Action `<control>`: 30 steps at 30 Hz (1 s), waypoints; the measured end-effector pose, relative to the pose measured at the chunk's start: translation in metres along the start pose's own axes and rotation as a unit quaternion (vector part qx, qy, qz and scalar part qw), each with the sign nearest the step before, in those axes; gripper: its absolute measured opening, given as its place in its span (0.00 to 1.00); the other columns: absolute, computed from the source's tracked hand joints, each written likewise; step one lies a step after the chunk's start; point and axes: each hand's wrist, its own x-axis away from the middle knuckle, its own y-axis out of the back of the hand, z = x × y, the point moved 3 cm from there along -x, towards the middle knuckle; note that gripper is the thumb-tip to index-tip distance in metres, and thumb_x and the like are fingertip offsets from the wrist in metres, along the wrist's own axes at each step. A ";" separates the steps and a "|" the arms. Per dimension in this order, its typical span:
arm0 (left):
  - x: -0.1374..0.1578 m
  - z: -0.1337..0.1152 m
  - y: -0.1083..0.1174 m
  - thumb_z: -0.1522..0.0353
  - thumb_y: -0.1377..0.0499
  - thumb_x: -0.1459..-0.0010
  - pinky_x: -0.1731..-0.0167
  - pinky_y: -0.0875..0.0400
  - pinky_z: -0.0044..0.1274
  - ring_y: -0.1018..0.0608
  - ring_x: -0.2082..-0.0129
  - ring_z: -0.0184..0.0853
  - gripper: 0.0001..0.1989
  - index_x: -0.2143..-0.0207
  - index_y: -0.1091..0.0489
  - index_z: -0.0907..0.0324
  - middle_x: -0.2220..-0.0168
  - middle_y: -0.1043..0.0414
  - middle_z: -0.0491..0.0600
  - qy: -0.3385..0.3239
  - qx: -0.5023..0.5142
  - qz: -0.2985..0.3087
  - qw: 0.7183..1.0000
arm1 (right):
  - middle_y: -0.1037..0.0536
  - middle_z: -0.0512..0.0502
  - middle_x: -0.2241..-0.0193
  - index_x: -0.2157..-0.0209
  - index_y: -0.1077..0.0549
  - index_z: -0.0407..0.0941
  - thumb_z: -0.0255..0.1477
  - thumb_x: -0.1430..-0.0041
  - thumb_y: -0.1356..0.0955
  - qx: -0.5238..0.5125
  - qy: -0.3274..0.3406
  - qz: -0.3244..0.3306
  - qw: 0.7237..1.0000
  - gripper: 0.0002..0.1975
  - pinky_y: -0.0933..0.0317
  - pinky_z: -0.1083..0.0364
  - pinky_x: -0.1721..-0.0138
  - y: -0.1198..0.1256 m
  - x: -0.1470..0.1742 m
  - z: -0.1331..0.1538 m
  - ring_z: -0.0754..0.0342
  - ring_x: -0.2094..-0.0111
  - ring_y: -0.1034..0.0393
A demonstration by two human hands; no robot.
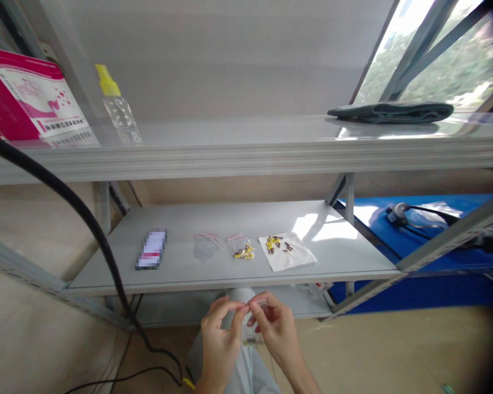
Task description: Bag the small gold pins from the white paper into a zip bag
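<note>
Nearest, low in the view: left hand (218, 335) and right hand (276, 327) raised together, fingertips meeting at one spot between them. Pinched there, a small clear plastic bag (246, 310), thumb and forefinger of each hand closed on its top edge, the rest hanging down between the palms; contents too small to tell. Below the hands, light grey trousers (246, 372). Left of the left hand, a black cable (107, 257) curving down across the floor.

Just beyond the fingertips, the front edge of a grey metal shelf (213, 282). On it, straight ahead of the hands, a zip bag of yellow parts (243, 249); to its left an empty-looking clear zip bag (206, 244); further left, well apart from the left hand, a dark phone (152, 249) lying flat. Ahead and right of the right hand, a white sheet (286, 253) strewn with small yellow and brown components.

Further off, on the upper shelf (246, 158): a spray bottle with yellow cap (117, 106) and a pink box (28, 98) far left, a dark folded cloth (390, 111) far right.
</note>
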 end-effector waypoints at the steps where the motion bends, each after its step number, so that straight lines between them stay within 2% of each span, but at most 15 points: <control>1: 0.000 0.001 -0.001 0.64 0.42 0.46 0.56 0.30 0.28 0.22 0.69 0.35 0.10 0.76 0.26 0.57 0.75 0.23 0.47 0.004 0.003 0.000 1.000 | 0.27 0.48 0.81 0.72 0.30 0.40 0.42 0.47 0.32 0.003 -0.002 0.000 1.000 0.17 0.41 0.63 0.83 0.001 0.000 0.000 0.59 0.81 0.32; 6: -0.005 0.006 0.001 0.62 0.42 0.46 0.53 0.31 0.31 0.22 0.71 0.35 0.12 0.77 0.25 0.59 0.74 0.22 0.49 0.043 0.042 0.054 0.997 | 0.24 0.44 0.74 0.71 0.25 0.40 0.42 0.45 0.34 0.013 0.019 0.065 0.998 0.18 0.38 0.61 0.79 0.010 -0.004 0.005 0.56 0.76 0.29; 9: -0.010 0.006 0.005 0.62 0.42 0.47 0.53 0.31 0.32 0.22 0.71 0.36 0.12 0.76 0.24 0.58 0.74 0.22 0.49 0.054 0.045 0.072 0.995 | 0.23 0.42 0.69 0.68 0.23 0.42 0.43 0.41 0.37 0.022 0.032 0.063 0.997 0.20 0.37 0.60 0.77 0.015 -0.005 0.009 0.55 0.74 0.28; 13: -0.010 0.008 0.007 0.63 0.42 0.46 0.55 0.29 0.30 0.21 0.66 0.38 0.10 0.71 0.22 0.55 0.73 0.21 0.48 0.047 0.035 0.063 0.996 | 0.24 0.43 0.73 0.71 0.25 0.42 0.45 0.43 0.37 0.032 0.028 0.004 0.999 0.21 0.39 0.60 0.78 0.015 -0.005 0.005 0.56 0.76 0.30; 15: -0.009 0.010 0.006 0.63 0.43 0.45 0.59 0.27 0.27 0.21 0.66 0.37 0.11 0.67 0.22 0.55 0.70 0.21 0.49 0.042 0.029 0.052 0.997 | 0.26 0.45 0.78 0.74 0.26 0.41 0.45 0.43 0.37 0.039 0.031 -0.022 0.999 0.21 0.40 0.61 0.79 0.014 -0.003 0.003 0.56 0.78 0.31; 17: -0.007 0.012 0.005 0.63 0.43 0.45 0.65 0.26 0.24 0.21 0.67 0.36 0.11 0.67 0.22 0.55 0.69 0.21 0.49 0.029 0.018 0.032 0.999 | 0.27 0.47 0.81 0.76 0.27 0.41 0.45 0.43 0.36 0.048 0.034 -0.030 0.998 0.21 0.41 0.61 0.79 0.012 -0.003 0.003 0.57 0.78 0.33; 20: -0.005 0.010 0.007 0.65 0.44 0.44 0.65 0.27 0.23 0.22 0.68 0.35 0.12 0.74 0.23 0.56 0.74 0.22 0.47 -0.006 -0.011 -0.002 1.000 | 0.27 0.46 0.81 0.76 0.27 0.41 0.45 0.44 0.36 0.043 0.023 -0.018 0.999 0.21 0.42 0.61 0.79 0.009 -0.002 0.003 0.57 0.79 0.33; 24: -0.004 0.002 0.012 0.67 0.45 0.43 0.58 0.28 0.25 0.22 0.68 0.34 0.11 0.74 0.24 0.55 0.76 0.23 0.44 -0.051 -0.054 -0.028 0.997 | 0.25 0.45 0.78 0.73 0.25 0.41 0.46 0.45 0.35 0.009 -0.002 0.016 1.000 0.21 0.40 0.61 0.79 0.005 -0.002 0.003 0.56 0.78 0.31; 30: -0.003 -0.002 0.012 0.69 0.47 0.42 0.58 0.29 0.25 0.22 0.70 0.33 0.13 0.74 0.25 0.55 0.76 0.23 0.45 -0.070 -0.079 -0.002 0.994 | 0.23 0.44 0.74 0.73 0.24 0.41 0.43 0.46 0.33 0.023 0.013 0.054 0.998 0.18 0.39 0.60 0.77 0.000 0.001 0.012 0.56 0.75 0.30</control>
